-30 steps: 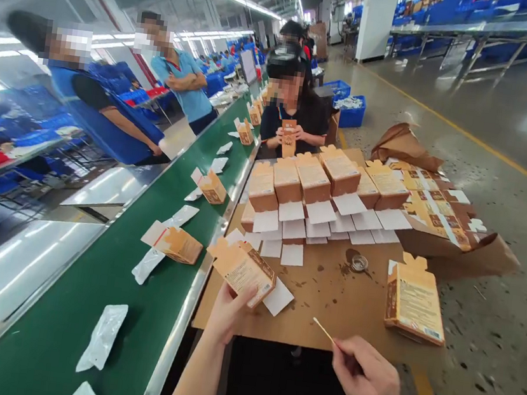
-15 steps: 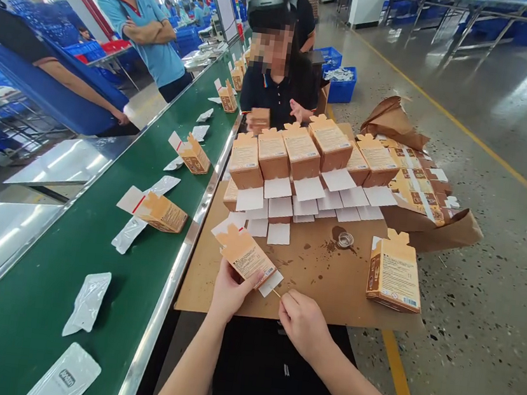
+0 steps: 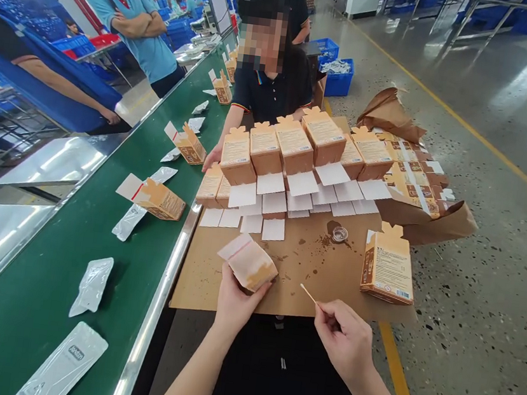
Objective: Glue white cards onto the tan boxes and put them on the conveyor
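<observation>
My left hand [image 3: 240, 300] is closed round a small orange-brown carton [image 3: 251, 264], tilted above the cardboard sheet [image 3: 301, 285]; its pale flap points up and left. Between the thumb and fingers of my right hand [image 3: 345, 336] is a cotton swab [image 3: 308, 293], its tip pointing up and left, apart from the carton. A small clear dish [image 3: 339, 234] sits on the cardboard amid brown spots. Beyond it, several cartons [image 3: 293, 147] are stacked with white flaps hanging toward me. Another carton [image 3: 390, 264] stands alone at the right.
At my left runs a green conveyor belt [image 3: 63, 243] with a metal edge, bearing silver pouches [image 3: 92, 285] and open cartons [image 3: 162, 200]. A co-worker [image 3: 272, 83] sits across, one hand by the stack's left end. Brown wrapping paper [image 3: 442, 226] surrounds flat cartons at right.
My left hand has turned the carton, so its printed face no longer shows. My right hand and the swab have moved right, away from it. The co-worker's hand has reached the stack's left end.
</observation>
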Demonstrator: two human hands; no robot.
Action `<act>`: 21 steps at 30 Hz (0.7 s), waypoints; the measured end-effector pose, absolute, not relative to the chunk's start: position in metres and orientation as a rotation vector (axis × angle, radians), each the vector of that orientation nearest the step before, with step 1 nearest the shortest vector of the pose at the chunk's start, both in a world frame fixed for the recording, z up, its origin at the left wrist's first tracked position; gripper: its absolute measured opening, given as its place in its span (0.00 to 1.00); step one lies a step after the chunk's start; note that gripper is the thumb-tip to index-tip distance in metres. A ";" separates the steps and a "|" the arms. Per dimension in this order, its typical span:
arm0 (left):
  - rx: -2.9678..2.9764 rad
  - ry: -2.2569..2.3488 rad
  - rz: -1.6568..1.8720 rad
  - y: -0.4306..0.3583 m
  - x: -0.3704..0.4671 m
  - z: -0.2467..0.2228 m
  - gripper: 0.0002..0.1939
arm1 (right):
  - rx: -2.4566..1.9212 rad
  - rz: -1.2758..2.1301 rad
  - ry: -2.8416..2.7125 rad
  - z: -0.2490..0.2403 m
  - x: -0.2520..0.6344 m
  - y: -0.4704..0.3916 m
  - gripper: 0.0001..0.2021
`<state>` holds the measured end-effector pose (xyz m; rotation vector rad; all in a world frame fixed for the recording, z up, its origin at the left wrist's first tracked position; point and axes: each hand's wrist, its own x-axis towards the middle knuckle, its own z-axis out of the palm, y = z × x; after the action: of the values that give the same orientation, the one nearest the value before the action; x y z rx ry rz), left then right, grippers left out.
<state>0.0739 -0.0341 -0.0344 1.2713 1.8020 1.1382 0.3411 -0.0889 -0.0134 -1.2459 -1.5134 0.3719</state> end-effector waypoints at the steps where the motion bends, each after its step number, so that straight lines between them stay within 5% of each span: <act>1: 1.292 1.825 1.124 -0.035 0.076 -0.037 0.39 | -1.252 0.374 -1.494 -0.013 0.344 -0.093 0.13; 8: 1.366 1.987 1.132 -0.030 0.067 -0.039 0.40 | -1.256 0.427 -1.421 -0.012 0.337 -0.101 0.14; 16: 0.908 2.584 1.196 -0.058 -0.102 -0.008 0.49 | -1.195 0.511 -1.441 -0.013 0.337 -0.097 0.12; 21: 0.731 2.654 1.230 -0.039 -0.139 -0.003 0.50 | -1.132 0.549 -1.494 -0.006 0.324 -0.085 0.13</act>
<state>-0.1386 -0.0393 -0.0028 0.7307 2.6539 1.2304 0.3239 -0.0850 -0.0065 -1.1324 -1.4941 0.5495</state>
